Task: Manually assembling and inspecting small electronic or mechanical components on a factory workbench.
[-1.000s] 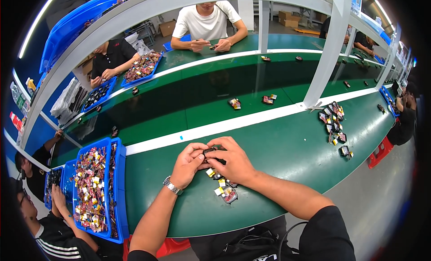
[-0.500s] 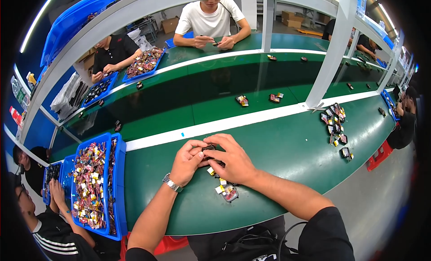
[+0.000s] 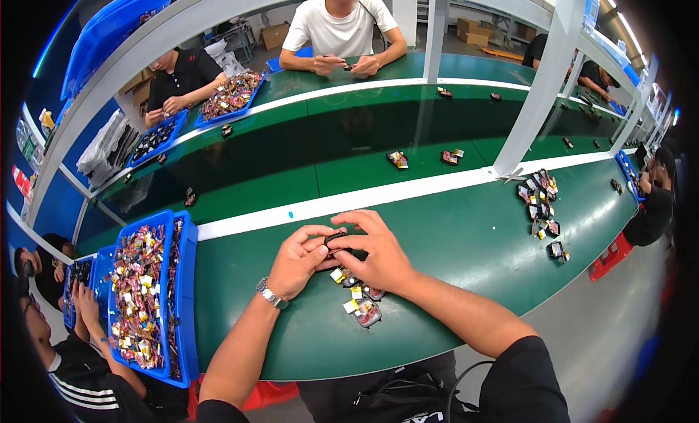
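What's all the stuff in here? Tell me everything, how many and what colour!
blue trays: several, blue, left, far side and far right
table: one, green, under the hands
belt: one, dark green, beyond the table
posts: several, pale grey, along the belt
tagged parts: a few, black-red with white-yellow tags, below the hands
parts cluster: many, mostly black, table's right
stools: at least two, red, right and bottom
other people: at least five, black or white shirts, around
held part: one, black, in the fingers
watch: one, silver, left wrist
left hand: one, bare, centre
right hand: one, bare, centre

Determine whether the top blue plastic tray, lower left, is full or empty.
Full: small multicoloured parts heap across the blue plastic tray.
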`<state>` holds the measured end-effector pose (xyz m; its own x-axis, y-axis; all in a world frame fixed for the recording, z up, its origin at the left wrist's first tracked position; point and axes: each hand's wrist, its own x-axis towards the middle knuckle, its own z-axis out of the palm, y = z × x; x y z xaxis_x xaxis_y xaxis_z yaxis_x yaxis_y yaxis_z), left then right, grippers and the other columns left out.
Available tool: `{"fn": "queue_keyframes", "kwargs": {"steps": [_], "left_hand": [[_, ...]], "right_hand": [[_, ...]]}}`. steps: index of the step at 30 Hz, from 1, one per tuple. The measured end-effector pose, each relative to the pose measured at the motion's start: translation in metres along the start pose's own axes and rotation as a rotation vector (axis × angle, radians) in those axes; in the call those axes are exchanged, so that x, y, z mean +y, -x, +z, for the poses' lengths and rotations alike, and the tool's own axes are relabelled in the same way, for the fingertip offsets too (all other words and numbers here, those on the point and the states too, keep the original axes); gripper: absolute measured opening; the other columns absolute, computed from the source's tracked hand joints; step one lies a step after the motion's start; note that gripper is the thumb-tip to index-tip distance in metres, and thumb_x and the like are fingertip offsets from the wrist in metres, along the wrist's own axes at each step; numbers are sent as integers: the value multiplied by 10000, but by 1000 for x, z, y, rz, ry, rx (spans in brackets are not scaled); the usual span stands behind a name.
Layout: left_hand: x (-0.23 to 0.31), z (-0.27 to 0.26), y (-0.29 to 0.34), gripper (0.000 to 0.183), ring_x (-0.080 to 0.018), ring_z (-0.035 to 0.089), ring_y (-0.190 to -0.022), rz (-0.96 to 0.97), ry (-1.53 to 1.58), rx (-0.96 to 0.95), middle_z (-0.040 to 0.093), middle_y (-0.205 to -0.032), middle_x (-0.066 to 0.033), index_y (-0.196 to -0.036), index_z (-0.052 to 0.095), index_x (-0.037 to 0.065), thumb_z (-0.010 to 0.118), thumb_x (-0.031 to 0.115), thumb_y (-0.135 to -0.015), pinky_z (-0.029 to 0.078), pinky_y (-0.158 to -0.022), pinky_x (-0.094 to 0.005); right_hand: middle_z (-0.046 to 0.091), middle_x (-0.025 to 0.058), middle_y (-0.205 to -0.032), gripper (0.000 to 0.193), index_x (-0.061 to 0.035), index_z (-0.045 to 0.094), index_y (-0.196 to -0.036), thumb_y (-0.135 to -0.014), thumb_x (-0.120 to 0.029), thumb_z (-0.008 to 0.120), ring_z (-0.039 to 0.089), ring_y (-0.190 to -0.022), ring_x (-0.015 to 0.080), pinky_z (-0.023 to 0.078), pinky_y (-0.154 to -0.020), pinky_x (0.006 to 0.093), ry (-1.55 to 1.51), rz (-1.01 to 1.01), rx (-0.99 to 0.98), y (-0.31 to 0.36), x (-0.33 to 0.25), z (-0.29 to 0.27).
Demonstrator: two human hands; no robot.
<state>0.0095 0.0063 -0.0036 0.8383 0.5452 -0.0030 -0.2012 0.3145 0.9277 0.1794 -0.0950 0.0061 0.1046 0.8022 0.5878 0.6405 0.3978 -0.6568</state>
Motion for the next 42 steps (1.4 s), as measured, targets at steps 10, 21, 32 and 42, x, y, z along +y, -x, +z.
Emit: {"fn": "queue_keyframes", "kwargs": {"steps": [10, 21, 32, 42], "left_hand": [[1, -2, -1, 278, -249, 635, -1103, 52, 50, 76, 606, -1222, -193, -1225, 525, -52, 551, 11, -955, 568, -935, -391], [4, 2, -1, 309, -208, 641, -1082, -22, 34, 78, 625, -1196, -147, -1264, 489, 8, 558, 80, -972, 576, -910, -370], [4, 2, -1, 305, -214, 645, -1072, -28, 37, 80, 622, -1203, -151, -1267, 487, 0, 543, 70, -976, 567, -923, -382], [4, 5, -3, 284, -217, 642, -1075, -38, -4, 109, 617, -1200, -151, -1252, 485, -8, 518, 38, -974, 577, -909, -376]], "right_hand": [[550, 103, -1334, 222, -57, 706, -1018, -799, -59, 669, 456, -1274, 327, 401, -1046, 418, -116, 3, -136, -6, 1, 3], [608, 86, -1014, 170, -50, 672, -911, -755, -1, 719, 614, -907, 242, 524, -722, 336, 98, -93, 61, -9, 1, 4], [602, 83, -972, 181, -24, 657, -904, -735, -10, 722, 608, -827, 239, 536, -679, 334, 237, -122, 99, -8, -11, 8], [606, 62, -941, 159, -34, 661, -876, -733, -22, 729, 609, -777, 213, 532, -641, 326, 358, -145, 152, -6, -7, 15]]}}
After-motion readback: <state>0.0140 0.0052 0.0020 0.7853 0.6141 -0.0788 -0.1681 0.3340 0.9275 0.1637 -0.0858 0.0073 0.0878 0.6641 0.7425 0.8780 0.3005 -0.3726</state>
